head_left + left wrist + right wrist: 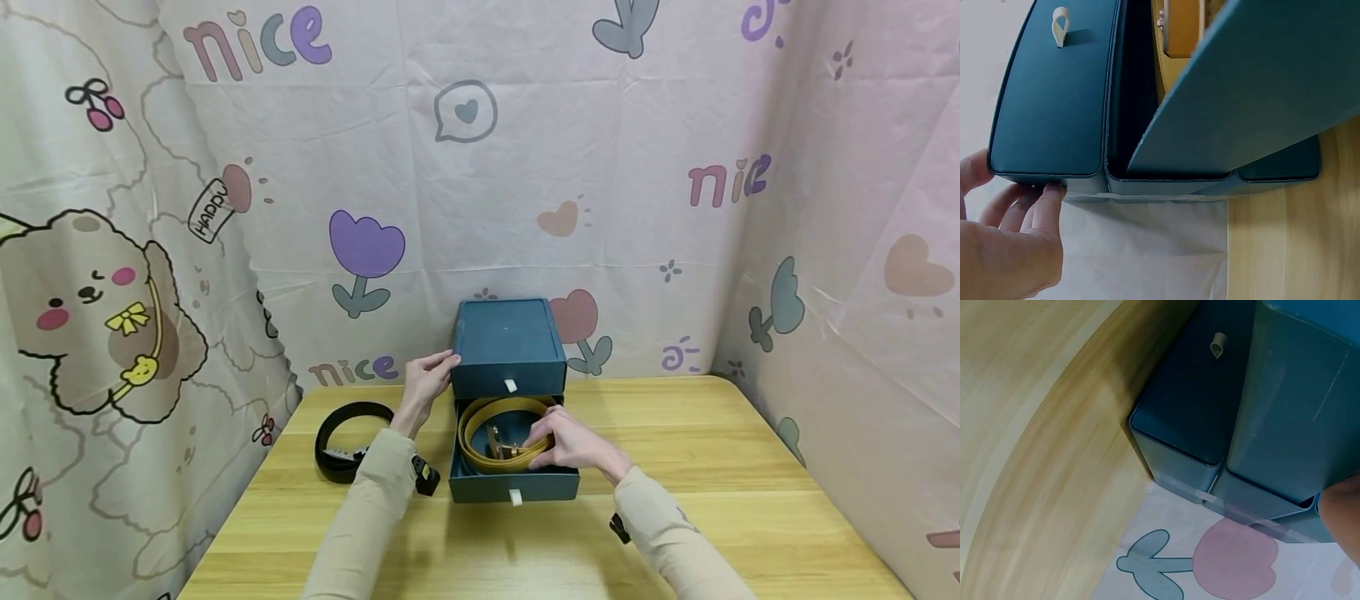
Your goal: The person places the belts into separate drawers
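Observation:
A dark blue drawer box [510,333] stands at the table's back, its middle drawer [480,487] pulled out. In that drawer lies a coiled mustard-yellow belt [472,450] with a gold-coloured buckle [497,446]. My left hand [429,385] rests against the box's upper left side; in the left wrist view its fingertips [1054,187] touch that side and one finger reaches the top edge. At the right part of the coil, my right hand [568,442] pinches the belt between thumb and fingers. Only a bit of that hand [1342,515] shows in the right wrist view.
A coiled black belt [337,471] with a silver buckle lies on the wooden table [675,500], left of the box. A printed cloth [465,192] hangs close behind the box and along both sides. White pull loops [511,386] stick out of the drawer fronts.

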A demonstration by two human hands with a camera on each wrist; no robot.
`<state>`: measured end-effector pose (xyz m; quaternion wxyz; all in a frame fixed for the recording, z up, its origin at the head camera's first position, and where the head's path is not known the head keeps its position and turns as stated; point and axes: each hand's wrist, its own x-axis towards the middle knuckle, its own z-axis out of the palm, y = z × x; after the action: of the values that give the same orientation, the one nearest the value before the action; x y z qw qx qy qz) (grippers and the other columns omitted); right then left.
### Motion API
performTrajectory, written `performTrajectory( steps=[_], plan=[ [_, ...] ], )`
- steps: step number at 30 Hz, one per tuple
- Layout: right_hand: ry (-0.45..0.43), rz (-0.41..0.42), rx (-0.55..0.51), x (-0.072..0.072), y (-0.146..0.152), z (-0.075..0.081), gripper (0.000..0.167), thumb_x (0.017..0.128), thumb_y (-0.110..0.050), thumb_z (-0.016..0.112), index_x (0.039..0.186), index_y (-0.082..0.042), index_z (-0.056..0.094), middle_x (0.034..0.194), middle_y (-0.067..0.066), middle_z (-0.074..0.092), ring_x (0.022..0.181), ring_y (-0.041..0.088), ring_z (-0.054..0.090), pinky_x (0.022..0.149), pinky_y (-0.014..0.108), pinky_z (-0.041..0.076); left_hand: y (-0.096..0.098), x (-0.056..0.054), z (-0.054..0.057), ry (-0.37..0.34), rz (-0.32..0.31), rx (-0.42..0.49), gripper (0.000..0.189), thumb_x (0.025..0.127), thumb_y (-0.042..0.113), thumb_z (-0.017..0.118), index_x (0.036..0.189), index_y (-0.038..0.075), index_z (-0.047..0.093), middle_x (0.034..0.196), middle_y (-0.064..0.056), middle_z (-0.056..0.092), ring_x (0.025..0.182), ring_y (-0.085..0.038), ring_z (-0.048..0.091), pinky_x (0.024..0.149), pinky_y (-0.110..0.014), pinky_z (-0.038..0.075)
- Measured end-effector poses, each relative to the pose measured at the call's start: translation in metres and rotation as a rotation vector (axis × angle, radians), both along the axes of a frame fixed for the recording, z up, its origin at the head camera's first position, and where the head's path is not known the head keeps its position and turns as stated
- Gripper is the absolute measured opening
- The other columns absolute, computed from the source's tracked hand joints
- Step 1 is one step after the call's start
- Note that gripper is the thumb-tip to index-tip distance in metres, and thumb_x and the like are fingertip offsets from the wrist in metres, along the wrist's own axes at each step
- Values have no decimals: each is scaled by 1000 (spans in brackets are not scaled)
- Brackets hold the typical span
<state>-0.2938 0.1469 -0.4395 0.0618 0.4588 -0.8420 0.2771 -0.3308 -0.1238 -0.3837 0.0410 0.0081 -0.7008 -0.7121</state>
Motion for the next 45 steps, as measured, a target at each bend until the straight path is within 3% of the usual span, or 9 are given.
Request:
performTrajectory(
  steps=[11,20,28,39,45],
  plan=[
    [84,-12,117,0,-1,3,12,76,-20,87,88,-20,83,84,-14,77,78,-4,62,83,28,40,1,1,1,-7,6,-8,44,97,18,67,136,-1,62,144,-23,57,138,-33,53,113,-45,44],
    [40,-96,173,4,-1,1,15,75,-19,89,87,-25,83,83,-18,78,82,-1,61,98,44,35,0,-2,-2,12,2,-15,43,97,15,66,136,-2,61,144,-25,56,139,-35,51,113,-48,44],
    [112,-98,167,2,-3,-4,15,72,-19,91,85,-24,83,80,-16,78,78,-5,66,93,41,34,1,-1,0,4,-1,-8,43,97,16,66,137,-1,61,145,-23,56,139,-33,52,114,-46,44],
    [102,-120,205,4,-2,-5,21,73,-19,90,92,-24,84,89,-14,79,88,1,70,103,56,35,0,0,-1,4,3,-17,44,97,16,66,136,-2,61,144,-23,57,138,-34,52,113,-47,45],
    [39,-91,183,3,0,-2,22,76,-23,89,97,-22,83,95,-11,80,96,4,71,109,63,31,0,0,0,6,6,-9,44,96,15,67,136,-2,61,144,-24,57,138,-35,52,113,-47,44]
  ],
)
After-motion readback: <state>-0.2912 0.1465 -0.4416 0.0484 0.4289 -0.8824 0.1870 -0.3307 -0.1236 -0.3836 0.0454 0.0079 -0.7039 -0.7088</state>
